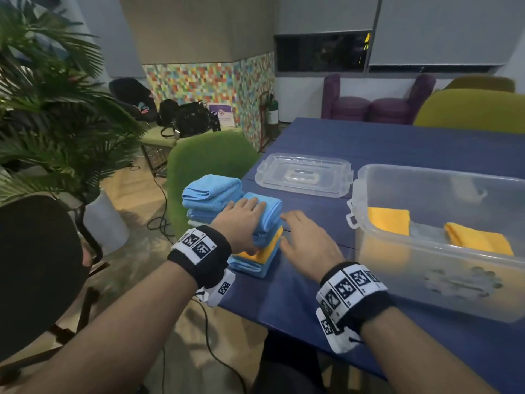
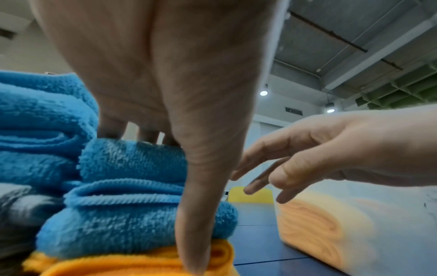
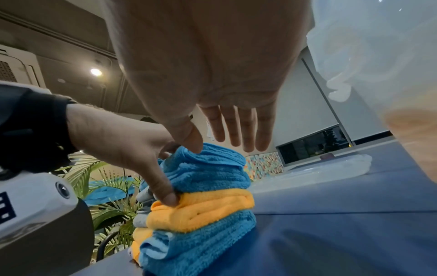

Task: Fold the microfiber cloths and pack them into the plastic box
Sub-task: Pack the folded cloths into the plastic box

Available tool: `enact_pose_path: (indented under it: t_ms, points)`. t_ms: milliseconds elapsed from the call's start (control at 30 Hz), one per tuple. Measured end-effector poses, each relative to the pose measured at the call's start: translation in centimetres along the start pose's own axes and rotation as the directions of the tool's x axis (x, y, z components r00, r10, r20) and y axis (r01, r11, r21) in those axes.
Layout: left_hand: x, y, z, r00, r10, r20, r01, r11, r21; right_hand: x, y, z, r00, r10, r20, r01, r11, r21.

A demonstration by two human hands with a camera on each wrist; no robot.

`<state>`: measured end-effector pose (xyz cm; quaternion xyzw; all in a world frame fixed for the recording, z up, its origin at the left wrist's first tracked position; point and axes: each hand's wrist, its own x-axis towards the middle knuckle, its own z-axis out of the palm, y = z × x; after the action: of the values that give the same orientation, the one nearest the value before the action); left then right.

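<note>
Left hand point(image 1: 245, 220) grips top blue cloth point(image 1: 265, 216) on the stack at table point(image 1: 298, 294) edge, thumb at its lower edge. Right hand point(image 1: 308, 240) open beside it, empty. Lift only that cloth; steady the yellow cloth point(image 3: 201, 207) beneath. Box point(image 1: 426, 297) right.

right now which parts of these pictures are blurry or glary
Head view: sharp centre, room edges bent by the wide lens. Left wrist view: clear plastic box smeared at right, folded blue microfiber cloth fairly crisp. Right wrist view: the box wall blurs milky at upper right, ceiling lamp flares.
</note>
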<state>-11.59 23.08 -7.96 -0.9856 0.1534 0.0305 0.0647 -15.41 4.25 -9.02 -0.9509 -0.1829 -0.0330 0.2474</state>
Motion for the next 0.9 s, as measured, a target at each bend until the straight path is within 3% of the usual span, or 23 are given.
enact_pose_path:
  t_ms: [567, 900]
  points:
    - [0.0, -0.4, -0.9, 0.979, 0.056, -0.198, -0.066, 0.997, -0.043, 1.0, -0.2, 1.9, 0.998, 0.067, 0.012, -0.068, 0.988, 0.138]
    - [0.2, 0.1, -3.2, 0.946, 0.054, -0.319, -0.086, 0.993, -0.085, 2.5, 0.3, 1.6, 0.986, 0.017, -0.163, 0.02, 0.975, 0.22]
